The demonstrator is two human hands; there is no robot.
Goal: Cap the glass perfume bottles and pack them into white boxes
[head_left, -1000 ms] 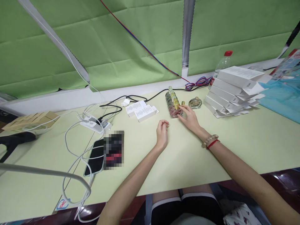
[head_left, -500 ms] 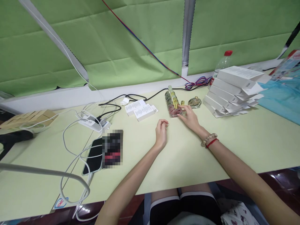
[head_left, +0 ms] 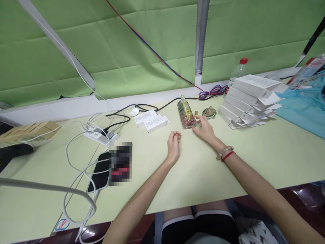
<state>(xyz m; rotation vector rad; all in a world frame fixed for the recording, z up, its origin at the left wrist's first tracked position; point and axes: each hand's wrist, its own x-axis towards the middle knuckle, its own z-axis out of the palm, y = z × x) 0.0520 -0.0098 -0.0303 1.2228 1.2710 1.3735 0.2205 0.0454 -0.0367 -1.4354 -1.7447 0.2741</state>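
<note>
A row of round glass perfume bottles (head_left: 183, 109) stands on the table, the nearest one a pinkish perfume bottle (head_left: 188, 122) with a gold cap. My right hand (head_left: 205, 129) has its thumb and index finger on the right edge of that pinkish bottle, gripping it at the side. Loosely curled, my left hand (head_left: 173, 146) rests on the table to the left and nearer to me, with nothing visible in it. Right of the row are a small gold cap (head_left: 196, 113) and another round bottle (head_left: 209, 112).
Stacked white boxes (head_left: 250, 101) lean at the right, before a red-capped plastic bottle (head_left: 238, 71). Two white boxes (head_left: 155, 123) lie left of the row. A power strip (head_left: 98, 135), loose white cables and a phone (head_left: 100, 173) occupy the left side, with brown cartons (head_left: 33, 130) beyond.
The whole view has shifted slightly. Both hands keep nearly the same places, the right one still at the nearest perfume bottle.
</note>
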